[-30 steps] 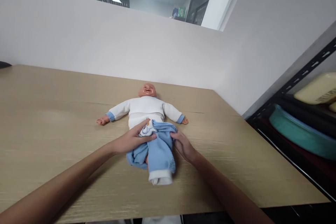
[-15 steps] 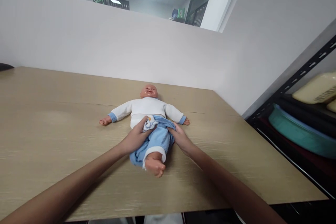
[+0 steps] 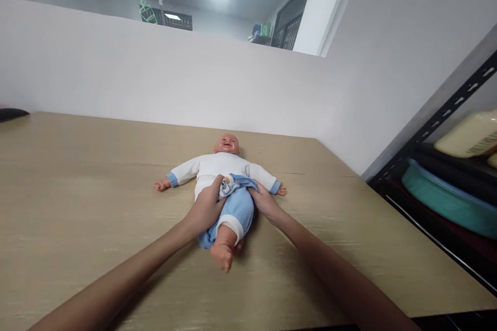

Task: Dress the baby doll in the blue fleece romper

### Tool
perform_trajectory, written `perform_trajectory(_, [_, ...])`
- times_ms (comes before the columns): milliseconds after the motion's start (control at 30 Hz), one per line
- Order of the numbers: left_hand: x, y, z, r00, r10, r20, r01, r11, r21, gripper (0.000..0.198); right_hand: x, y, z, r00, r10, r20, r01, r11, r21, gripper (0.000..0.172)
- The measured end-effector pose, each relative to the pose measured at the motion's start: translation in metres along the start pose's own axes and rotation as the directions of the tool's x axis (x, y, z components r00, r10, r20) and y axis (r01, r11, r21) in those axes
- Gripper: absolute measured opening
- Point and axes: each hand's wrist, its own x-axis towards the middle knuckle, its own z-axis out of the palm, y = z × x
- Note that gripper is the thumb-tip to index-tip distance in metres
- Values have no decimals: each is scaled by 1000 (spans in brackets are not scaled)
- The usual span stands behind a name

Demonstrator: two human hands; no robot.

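Observation:
A baby doll (image 3: 227,144) lies on its back on the wooden table, head toward the wall and arms spread. It wears a white sweater (image 3: 217,164) with blue cuffs and light blue pants (image 3: 239,208) with white hems. My left hand (image 3: 209,204) grips the pants' waistband at the doll's left-hand side in view, beside a printed white animal face. My right hand (image 3: 266,200) pinches the waistband on the other side. One bare foot (image 3: 223,256) points toward me; the other is mostly hidden behind it.
The wooden table (image 3: 97,191) reaches back to a white wall (image 3: 174,83) with an opening above. On the right, a black metal shelf (image 3: 419,145) holds a teal basin (image 3: 446,199) and a cream bottle-like container (image 3: 466,134). A dark object (image 3: 11,114) sits at the far left.
Both hands keep hold of the waistband. The doll's near leg has swung, its foot shifting slightly left, and part of the other foot now shows. The camera view has tilted up a little.

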Motion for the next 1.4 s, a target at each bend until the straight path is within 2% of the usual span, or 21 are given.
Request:
perform_trajectory(133, [-6, 5, -14, 1000, 23, 17, -24, 996, 83, 18, -3, -1, 2, 999, 16, 38, -16, 1000, -4, 26])
perform_trajectory(267, [-18, 5, -34, 990, 137, -35, -132, 983, 124, 35, -14, -9, -12, 994, 46, 97, -45, 999, -8, 24])
perform_trajectory(333, [-25, 0, -45, 986, 163, -46, -154, 976, 153, 40, -20, -17, -19, 990, 58, 128, -58, 998, -6, 29])
perform_trajectory(433, [-36, -14, -57, 995, 104, -3, -103, 984, 146, 44, -29, -32, -21, 972, 49, 231, -53, 999, 8, 44])
perform_trajectory(500, [-44, -23, -61, 999, 45, 19, -47, 993, 105, 45, -31, -43, -17, 960, 5, 282, -5, 1000, 0, 46])
perform_trajectory(567, [-50, -29, -61, 999, 4, 40, -6, 998, 62, 40, -30, -50, -10, 966, -43, 255, 58, 997, -50, 41])
perform_trajectory(633, [-54, -29, -62, 998, -20, 62, 20, 1000, 2, 34, -24, -53, -2, 982, -62, 178, 79, 993, -91, 35])
perform_trajectory(767, [-46, -24, -64, 989, -132, 69, 143, 971, -194, 31, -1, -48, 11, 1000, -6, 22, 5, 1000, 24, 42])
perform_trajectory(867, [-30, -29, -60, 970, -241, 18, 233, 912, -339, 38, 17, -39, 16, 1000, 29, 8, -30, 997, 68, 47])
perform_trajectory(1000, [-16, -41, -45, 932, -357, 64, 341, 803, -489, 50, 33, -29, 15, 998, 53, 18, -54, 998, 42, 46])
perform_trajectory(1100, [-17, -43, -38, 939, -333, 84, 327, 794, -513, 50, 35, -27, 10, 1000, 27, 6, -27, 999, -29, 43])
perform_trajectory(1167, [-22, -43, -38, 956, -290, 49, 280, 846, -453, 48, 31, -27, 6, 1000, -4, 6, 5, 995, -101, 39])
perform_trajectory(1267, [-25, -45, -40, 971, -234, -56, 211, 939, -270, 42, 22, -28, -1, 999, -38, 22, 42, 977, -207, 33])
perform_trajectory(1400, [-18, -46, -39, 989, -135, -62, 114, 957, -267, 30, 13, -23, -5, 998, -53, 46, 62, 967, -249, 30])
